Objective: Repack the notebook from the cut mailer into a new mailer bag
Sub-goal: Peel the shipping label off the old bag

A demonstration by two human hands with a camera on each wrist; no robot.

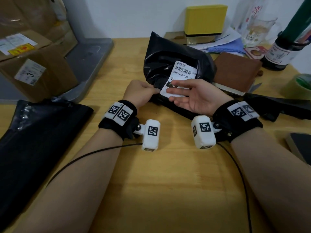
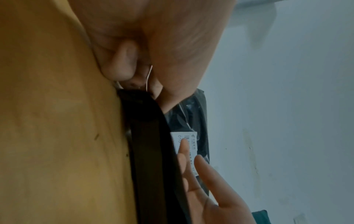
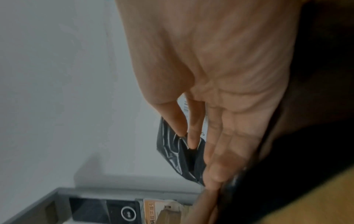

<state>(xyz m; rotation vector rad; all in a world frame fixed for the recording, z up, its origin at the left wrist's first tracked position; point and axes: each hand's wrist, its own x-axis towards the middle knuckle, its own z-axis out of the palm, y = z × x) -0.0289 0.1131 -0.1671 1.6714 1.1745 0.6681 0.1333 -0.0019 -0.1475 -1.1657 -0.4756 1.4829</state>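
A black mailer [image 1: 161, 54] with a white shipping label [image 1: 183, 71] stands tilted up at the table's middle. My left hand [image 1: 144, 93] pinches its near edge by the label's lower left corner; the left wrist view shows a thin white edge between my thumb and fingers [image 2: 138, 72]. My right hand [image 1: 183, 95] is open, its straight fingers [image 2: 191, 166] lying against the label [image 2: 188, 139] and mailer [image 3: 172, 151]. A brown notebook [image 1: 235, 71] lies flat on the table just right of the mailer. A second black mailer bag [image 1: 33, 132] lies flat at the left.
Cardboard boxes [image 1: 38, 68] and a grey tray [image 1: 94, 54] fill the left back. A yellow box [image 1: 206, 19], papers, a glass mug [image 1: 259, 31] and a dark bottle [image 1: 282, 51] stand behind. A tape roll [image 1: 299, 84] and another black plastic piece [image 1: 277, 106] lie at the right.
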